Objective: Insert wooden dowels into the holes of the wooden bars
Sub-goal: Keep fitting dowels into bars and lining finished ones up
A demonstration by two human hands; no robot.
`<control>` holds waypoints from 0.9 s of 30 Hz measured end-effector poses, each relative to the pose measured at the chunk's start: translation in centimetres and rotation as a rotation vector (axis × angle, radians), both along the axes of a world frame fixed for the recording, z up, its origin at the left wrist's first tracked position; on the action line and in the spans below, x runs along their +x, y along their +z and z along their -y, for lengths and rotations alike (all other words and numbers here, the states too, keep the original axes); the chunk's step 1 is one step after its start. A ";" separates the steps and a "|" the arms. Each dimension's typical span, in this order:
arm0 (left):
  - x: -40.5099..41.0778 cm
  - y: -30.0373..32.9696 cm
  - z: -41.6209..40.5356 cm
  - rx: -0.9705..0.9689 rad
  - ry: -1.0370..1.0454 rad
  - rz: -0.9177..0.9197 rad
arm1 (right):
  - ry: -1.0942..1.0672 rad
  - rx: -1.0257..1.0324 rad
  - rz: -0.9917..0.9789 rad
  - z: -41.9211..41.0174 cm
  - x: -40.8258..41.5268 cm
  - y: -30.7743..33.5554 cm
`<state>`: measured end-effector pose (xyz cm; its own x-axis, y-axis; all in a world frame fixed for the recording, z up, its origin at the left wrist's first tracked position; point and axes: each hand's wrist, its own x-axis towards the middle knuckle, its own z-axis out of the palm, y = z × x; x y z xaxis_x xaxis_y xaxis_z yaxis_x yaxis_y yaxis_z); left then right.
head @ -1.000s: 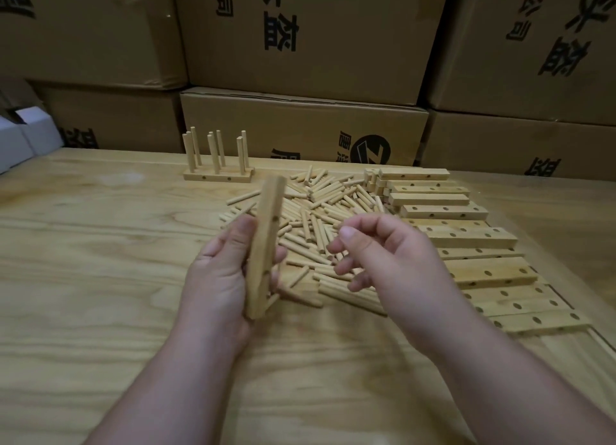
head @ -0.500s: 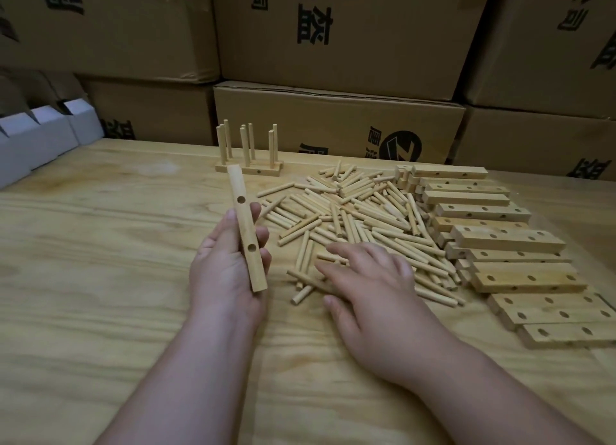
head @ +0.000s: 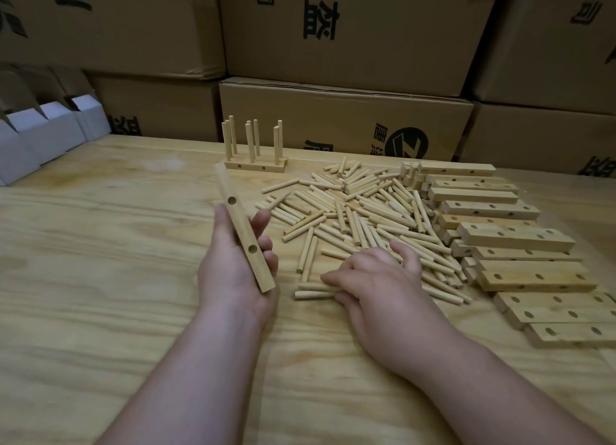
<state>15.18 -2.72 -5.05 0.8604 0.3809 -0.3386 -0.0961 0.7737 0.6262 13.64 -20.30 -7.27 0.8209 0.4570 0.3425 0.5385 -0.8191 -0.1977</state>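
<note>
The left hand [head: 236,264] is raised just above the table [head: 100,278], palm up, holding a wooden bar [head: 245,233] that lies slanted across the palm, its far end pointing away. The thumb sits on the bar's left side and the fingers curl up on its right; two round holes show on the bar's upper face. The right hand [head: 376,284] lies palm down at the near edge of the pile of dowels [head: 360,218], fingers bent and spread over the sticks, fingertips on a couple of dowels at the pile's near left corner. Whether it has actually pinched one cannot be told.

Half a second ago both hands were placed almost the same. A second ago the right hand was lifted above the pile with fingers curled, and the left held the bar more upright.

A stack of bars [head: 500,241] lies right of the pile. A finished bar with upright dowels [head: 255,158] stands at the far side of the table. Behind are cardboard boxes [head: 343,124] printed with black Chinese characters, "头盔" partly readable, and a round black logo with a Z-like mark. White boxes [head: 43,138] sit at far left.
</note>
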 end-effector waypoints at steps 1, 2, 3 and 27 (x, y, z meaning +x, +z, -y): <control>-0.1 0.0 0.0 -0.017 -0.003 -0.001 | 0.006 0.021 0.009 0.0 -0.1 0.1; -0.1 0.0 -0.1 -0.026 -0.002 0.003 | 0.010 0.046 0.025 0.0 -0.1 0.2; -0.2 -0.1 -0.2 -0.031 -0.009 0.013 | 0.013 0.075 0.047 0.1 -0.2 0.3; -0.2 -1.0 1.0 0.206 -0.058 0.187 | 0.413 0.999 -1.260 7.6 1.5 5.6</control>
<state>15.01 -3.72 -6.07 0.9231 0.3733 -0.0926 -0.1838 0.6395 0.7465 15.12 -27.92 -1.62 0.6794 0.7228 -0.1267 -0.2225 0.0383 -0.9742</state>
